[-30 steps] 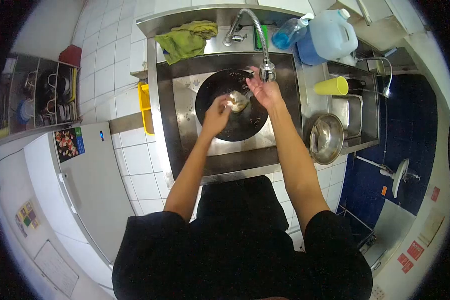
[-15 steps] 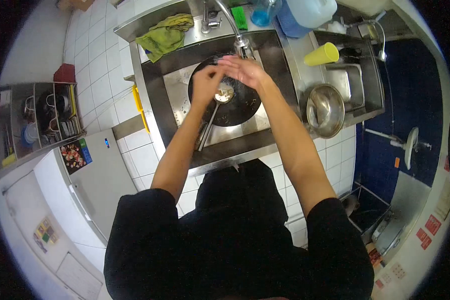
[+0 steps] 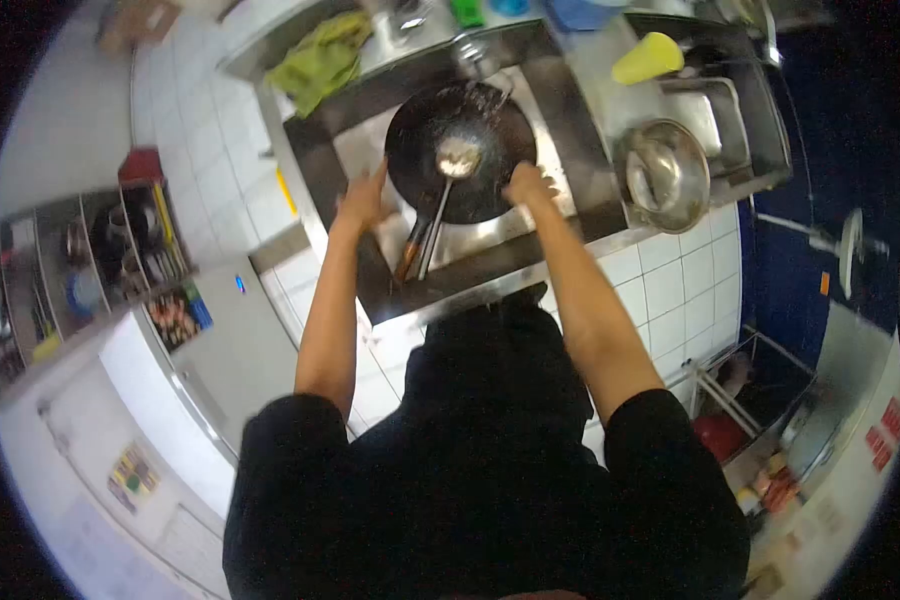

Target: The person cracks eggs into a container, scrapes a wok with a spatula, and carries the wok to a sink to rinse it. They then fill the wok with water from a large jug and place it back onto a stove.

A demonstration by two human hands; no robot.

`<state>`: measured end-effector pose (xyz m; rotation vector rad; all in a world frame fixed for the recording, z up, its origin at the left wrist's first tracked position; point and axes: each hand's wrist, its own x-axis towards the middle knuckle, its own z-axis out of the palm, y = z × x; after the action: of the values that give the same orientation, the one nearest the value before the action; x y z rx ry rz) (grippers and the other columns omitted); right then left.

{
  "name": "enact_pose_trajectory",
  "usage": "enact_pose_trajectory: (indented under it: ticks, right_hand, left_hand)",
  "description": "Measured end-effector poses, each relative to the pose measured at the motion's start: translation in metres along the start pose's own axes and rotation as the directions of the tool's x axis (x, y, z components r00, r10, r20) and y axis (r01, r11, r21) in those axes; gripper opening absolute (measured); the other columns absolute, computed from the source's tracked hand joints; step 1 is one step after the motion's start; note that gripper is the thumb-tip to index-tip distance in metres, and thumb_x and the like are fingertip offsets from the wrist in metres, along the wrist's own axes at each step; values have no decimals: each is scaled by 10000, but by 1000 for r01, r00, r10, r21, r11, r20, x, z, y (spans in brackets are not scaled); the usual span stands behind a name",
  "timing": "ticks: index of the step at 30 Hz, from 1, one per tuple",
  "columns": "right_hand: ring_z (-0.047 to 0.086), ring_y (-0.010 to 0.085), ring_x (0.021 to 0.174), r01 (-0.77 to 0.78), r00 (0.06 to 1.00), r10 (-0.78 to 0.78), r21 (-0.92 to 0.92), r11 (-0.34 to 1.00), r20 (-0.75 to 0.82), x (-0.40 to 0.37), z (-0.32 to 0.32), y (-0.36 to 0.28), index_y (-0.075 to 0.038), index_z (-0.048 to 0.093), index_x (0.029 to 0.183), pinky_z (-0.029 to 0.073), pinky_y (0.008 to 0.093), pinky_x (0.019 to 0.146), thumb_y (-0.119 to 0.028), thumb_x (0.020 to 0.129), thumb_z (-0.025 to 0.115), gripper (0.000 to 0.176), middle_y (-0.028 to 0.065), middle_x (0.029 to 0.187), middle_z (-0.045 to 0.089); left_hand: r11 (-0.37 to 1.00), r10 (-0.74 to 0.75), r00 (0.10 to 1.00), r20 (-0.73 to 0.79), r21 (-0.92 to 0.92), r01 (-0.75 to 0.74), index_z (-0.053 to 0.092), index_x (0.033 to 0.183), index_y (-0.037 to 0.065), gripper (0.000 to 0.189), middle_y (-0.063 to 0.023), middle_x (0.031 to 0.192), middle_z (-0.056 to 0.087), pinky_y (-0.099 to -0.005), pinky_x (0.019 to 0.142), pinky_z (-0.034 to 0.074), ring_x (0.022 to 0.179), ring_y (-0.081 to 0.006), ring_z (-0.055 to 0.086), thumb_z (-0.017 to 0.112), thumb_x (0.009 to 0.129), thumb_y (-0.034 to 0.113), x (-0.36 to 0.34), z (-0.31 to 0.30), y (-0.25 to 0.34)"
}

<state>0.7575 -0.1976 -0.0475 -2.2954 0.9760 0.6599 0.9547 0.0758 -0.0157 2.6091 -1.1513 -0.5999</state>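
Observation:
A dark wok (image 3: 500, 120) lies in the steel sink (image 3: 370, 268), its wooden-ended handle pointing toward my body. A metal ladle (image 3: 457, 158) rests in the wok, its long shaft beside the wok's handle. My left hand (image 3: 366, 203) is just left of the wok, fingers apart, holding nothing. On the other side, my right hand (image 3: 530, 186) is at the wok's right rim with its fingers curled; whether they grip the rim is blurred.
A green cloth (image 3: 320, 62) hangs over the sink's back left edge. Right of the sink are a yellow cup (image 3: 648, 60), a metal bowl (image 3: 692, 178) and a steel basin (image 3: 735, 135). The faucet (image 3: 475, 57) is behind the wok.
My hands have parted from above the wok and moved down to its left and right sides. The view has shifted, and the wok's handle now shows more clearly.

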Motion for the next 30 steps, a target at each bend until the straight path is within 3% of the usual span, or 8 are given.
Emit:
enact_pose_trajectory:
  ticks: [5,9,13,14,17,24,29,30]
  right_hand:
    - [644,314,641,522,844,-286,577,627,-453,-96,-64,-101,-39,707,766,518,457,611,-162,656,791,184,163,713,674]
    - [681,232,622,564,799,-321,818,111,-508,-146,-84,-146,-47,675,710,491,409,577,-87,623,769,134,114,638,678]
    - [382,451,1421,-154,834,392,518,841,-388,-94,2,-128,-42,623,1344,155,714,1192,-212,715,851,690,264,1529,434]
    - [382,451,1421,-197,796,470,571,797,-381,-117,-3,-108,-42,623,1344,155,714,1192,-212,715,851,690,264,1529,434]
    - [461,463,1352,135,710,82,250,959,-699,-215,8,-43,-41,680,1209,246,705,1159,-226,738,800,521,280,1480,461]
    - [464,418,1388,11,383,624,679,734,-681,-478,173,8,-64,655,1274,347,624,1117,-141,804,690,478,262,1528,434]
    - [619,408,1204,-221,204,970,960,174,-129,-630,454,46,-89,670,1259,517,497,1001,-309,817,689,494,199,1203,699]
    - [635,410,1165,-219,83,988,964,148,-133,-669,517,31,-44,713,1144,532,518,962,-323,841,684,413,212,1153,709]
  left_hand:
    - [894,-117,991,70,-427,135,743,933,39,212,-65,885,722,-366,729,500,815,-199,623,701,951,246,-33,-143,59]
    - [802,-37,999,-18,-597,19,731,1135,-16,261,-148,1125,726,-365,992,479,1058,-205,643,687,988,196,-11,-193,-17]
    - [747,-261,932,251,664,30,94,1663,182,1205,-227,1631,344,-525,1195,333,1501,-468,302,867,739,162,25,-166,-44]
    - [784,591,792,156,120,-609,223,1641,162,1037,-246,1587,398,-562,1139,379,1441,-472,388,820,794,190,79,-144,-120]
    - [845,365,925,-106,455,-281,361,1577,114,842,-248,1502,478,-561,1080,415,1333,-465,487,762,845,223,1,-139,35]
    - [447,881,407,242,-143,-883,406,1499,-29,678,-237,1401,543,-478,1097,409,1284,-403,539,680,891,92,-165,61,201]
    - [886,219,177,959,-120,-447,397,1505,8,658,-153,1476,516,-415,1107,412,1301,-307,541,699,942,164,-243,211,206]
    - [578,235,-15,972,-152,-801,417,1499,28,602,-130,1458,536,-412,1074,440,1271,-281,556,650,978,219,-205,274,155]
